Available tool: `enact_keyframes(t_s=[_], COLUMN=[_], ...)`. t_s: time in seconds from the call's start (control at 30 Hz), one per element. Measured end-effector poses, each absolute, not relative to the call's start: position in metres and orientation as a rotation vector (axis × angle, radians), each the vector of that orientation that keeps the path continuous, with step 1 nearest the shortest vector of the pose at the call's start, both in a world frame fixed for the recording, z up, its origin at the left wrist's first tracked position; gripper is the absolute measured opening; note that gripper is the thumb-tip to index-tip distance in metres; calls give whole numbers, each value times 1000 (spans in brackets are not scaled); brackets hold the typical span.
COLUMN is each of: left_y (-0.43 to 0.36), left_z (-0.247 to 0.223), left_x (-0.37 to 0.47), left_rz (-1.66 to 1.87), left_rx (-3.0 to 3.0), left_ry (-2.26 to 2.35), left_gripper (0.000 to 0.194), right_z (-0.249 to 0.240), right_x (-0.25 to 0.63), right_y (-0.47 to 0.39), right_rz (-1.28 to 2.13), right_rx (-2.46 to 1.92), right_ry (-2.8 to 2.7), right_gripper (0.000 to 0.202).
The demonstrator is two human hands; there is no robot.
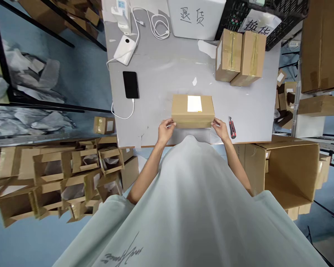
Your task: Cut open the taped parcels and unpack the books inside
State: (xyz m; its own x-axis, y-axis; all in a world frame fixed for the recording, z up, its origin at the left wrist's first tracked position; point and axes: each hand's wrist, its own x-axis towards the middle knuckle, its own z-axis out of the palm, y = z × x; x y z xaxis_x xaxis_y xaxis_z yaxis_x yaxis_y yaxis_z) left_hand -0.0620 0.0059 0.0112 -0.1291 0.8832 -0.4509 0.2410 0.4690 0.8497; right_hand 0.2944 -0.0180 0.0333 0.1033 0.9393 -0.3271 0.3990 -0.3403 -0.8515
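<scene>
Gray tabletop [161, 70]: labelled cardboard box [193, 116] near front edge, closed, seemingly uncut; left hand [166, 130], right hand [220, 129] pinching its near corners; utility knife [232, 128] untouched.

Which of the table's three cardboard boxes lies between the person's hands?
The lone box with a white label facing up; the others stand together by the black crate.

left hand [166, 130]: curled, pinching the box [193, 115] at its near left corner
right hand [220, 129]: also curled, pinching the box's near right corner
forearms [147, 171]: bare, slanting inward toward the box
</scene>
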Motion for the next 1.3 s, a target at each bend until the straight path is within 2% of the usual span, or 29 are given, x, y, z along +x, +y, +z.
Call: enact_keyframes(t_s=[0.2, 0.33, 0.57, 0.83, 0.93, 1.03, 1.13, 1.2, 1.3], left_y=[22, 25, 20, 18, 14, 11, 10, 11, 13], left_z=[46, 49, 26, 20, 19, 18, 18, 19, 20], left_x=[-67, -70, -62, -62, -63, -64, -65, -66, -67], left_rz=[891, 874, 795, 830, 836, 825, 805, 798, 778], left_rx=[1170, 1191, 1005, 971, 952, 944, 940, 948, 983], left_ry=[1654, 1648, 1688, 1660, 1657, 1658, 1663, 1661, 1636], left_gripper=[37, 38, 36, 39, 44, 45, 45, 46, 48], right_z=[65, 72, 52, 30, 26, 23, 20, 17, 11], right_x=[295, 294, 287, 299, 312, 336, 366, 381, 393], right_y=[3, 5, 2, -3, -7, -9, -14, -20, -31], right_rz=[1059, 1026, 1076, 1179, 1152, 1004, 827, 801, 865], right_rx=[-1849, -1877, -1985, -1865, -1905, -2113, -2583, -2842, -2979], right_ry=[-1310, -1335, -1257, -1181, -1215, -1278, -1277, -1217, -1136], right_gripper=[55, 53, 46, 66, 61, 50, 50, 49, 46])
